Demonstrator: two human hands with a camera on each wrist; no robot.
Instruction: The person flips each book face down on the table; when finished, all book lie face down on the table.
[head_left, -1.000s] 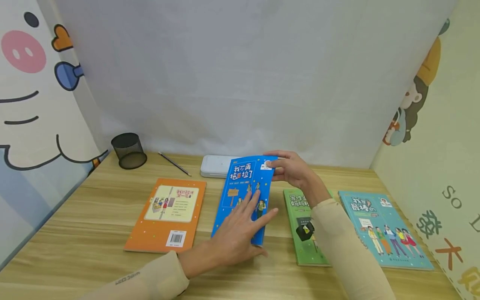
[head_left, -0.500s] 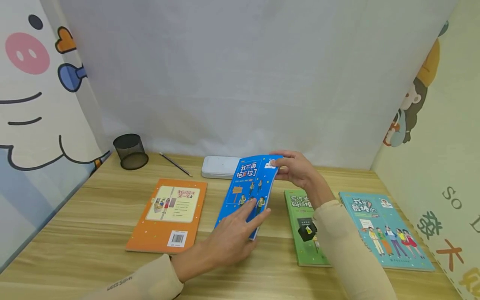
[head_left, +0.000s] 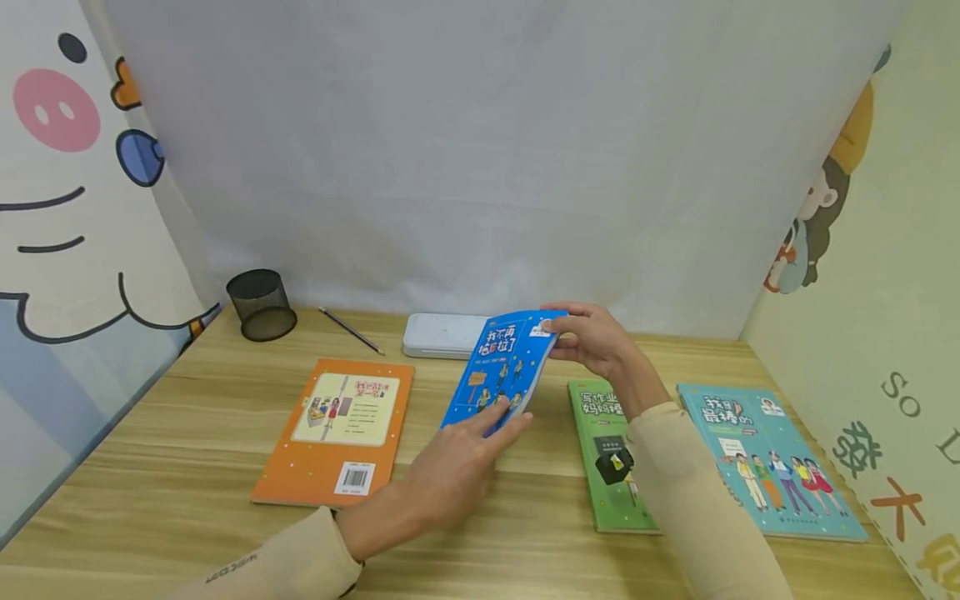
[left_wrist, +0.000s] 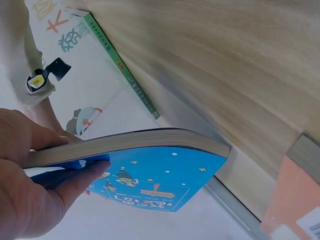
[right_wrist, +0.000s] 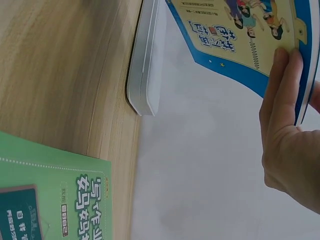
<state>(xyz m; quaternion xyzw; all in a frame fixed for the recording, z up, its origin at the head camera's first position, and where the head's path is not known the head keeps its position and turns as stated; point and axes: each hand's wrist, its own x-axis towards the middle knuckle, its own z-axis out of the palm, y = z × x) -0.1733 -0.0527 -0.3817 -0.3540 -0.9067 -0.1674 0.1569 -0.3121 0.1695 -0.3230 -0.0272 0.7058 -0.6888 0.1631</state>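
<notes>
A blue paperback book (head_left: 472, 392) is held tilted up off the table, between both hands. My left hand (head_left: 450, 475) pinches its near edge; in the left wrist view the thumb and fingers lie on opposite faces of the book, whose page block (left_wrist: 150, 140) bends slightly. At the far right corner my right hand (head_left: 596, 337) grips it, thumb on the front cover. From the right wrist view, its fingers (right_wrist: 285, 90) lie along the yellow back cover (right_wrist: 225, 45).
An orange book (head_left: 322, 467) lies to the left, a green book (head_left: 607, 512) and a teal book (head_left: 780, 467) to the right. Behind are a white case (head_left: 435, 335), a pencil (head_left: 351, 330) and a black mesh cup (head_left: 258, 304), near the grey backdrop (head_left: 480, 167).
The blue book has shifted slightly right and its near end has come up, tilting it more. My left hand has gone from lying over the cover to pinching the near edge.
</notes>
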